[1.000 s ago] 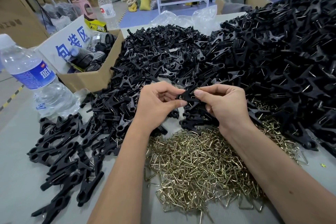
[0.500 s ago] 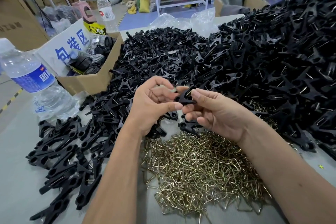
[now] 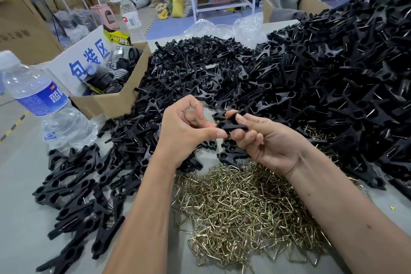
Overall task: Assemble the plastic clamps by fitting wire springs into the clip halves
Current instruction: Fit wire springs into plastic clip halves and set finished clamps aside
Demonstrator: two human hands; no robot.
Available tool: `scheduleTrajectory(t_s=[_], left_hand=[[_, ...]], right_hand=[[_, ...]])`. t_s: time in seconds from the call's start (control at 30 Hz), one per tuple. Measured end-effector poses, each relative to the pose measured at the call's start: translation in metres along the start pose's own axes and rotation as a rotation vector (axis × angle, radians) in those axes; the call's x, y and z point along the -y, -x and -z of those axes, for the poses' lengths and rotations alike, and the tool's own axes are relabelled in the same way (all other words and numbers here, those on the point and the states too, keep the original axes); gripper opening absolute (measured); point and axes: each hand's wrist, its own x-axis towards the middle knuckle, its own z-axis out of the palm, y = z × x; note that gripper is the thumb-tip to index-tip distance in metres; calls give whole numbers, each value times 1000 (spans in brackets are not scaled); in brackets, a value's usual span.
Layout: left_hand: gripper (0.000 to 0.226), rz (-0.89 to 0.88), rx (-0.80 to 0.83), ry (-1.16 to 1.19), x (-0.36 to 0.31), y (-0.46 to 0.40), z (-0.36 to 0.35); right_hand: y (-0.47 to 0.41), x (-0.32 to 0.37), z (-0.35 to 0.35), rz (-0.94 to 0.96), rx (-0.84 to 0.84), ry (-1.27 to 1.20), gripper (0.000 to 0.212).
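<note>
Both hands, left [image 3: 189, 127] & right [image 3: 264, 140], now pinch the black plastic clip halves [image 3: 231, 125], lifted off the worktop [image 3: 20, 218] above brass-coloured wire springs [image 3: 240, 207], prob. mating halves, spring not yet fitted.

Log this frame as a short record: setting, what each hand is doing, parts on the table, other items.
setting: work table in a warehouse
left hand: thumb and fingers pinch the black clip
right hand: grips the same black clip from the other side
wire springs: loose pile under the forearms
clip pile: far and right
left side: water bottle, cardboard box
</note>
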Motion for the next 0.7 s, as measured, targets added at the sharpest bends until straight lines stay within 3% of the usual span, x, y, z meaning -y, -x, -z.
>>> scheduleTrajectory(t_s=[0.13, 0.2, 0.37, 0.43, 0.5, 0.57, 0.63, 0.7], left_hand=[[37, 36, 52, 121, -5, -1, 7], [30, 47, -14, 103, -5, -3, 9], [20, 140, -322, -444, 4, -32, 24], [21, 178, -386, -636, 5, -52, 35], [22, 211, -386, -768, 8, -74, 44], [26, 230, -349, -876, 15, -97, 52], [31, 227, -263, -1003, 24, -120, 57], [34, 272, -126, -1201, 34, -142, 62]], right_hand=[[4, 7, -1, 91, -44, 141, 26], [5, 18, -4, 229, -159, 279, 28], [-9, 77, -19, 720, -644, 698, 50], [-25, 97, -23, 820, -847, 965, 61], [-48, 109, -28, 860, -984, 1174, 56], [-78, 110, -39, 854, -965, 1351, 38], [-112, 102, -50, 748, -804, 1635, 17], [-150, 95, -52, 532, -636, 1931, 22]])
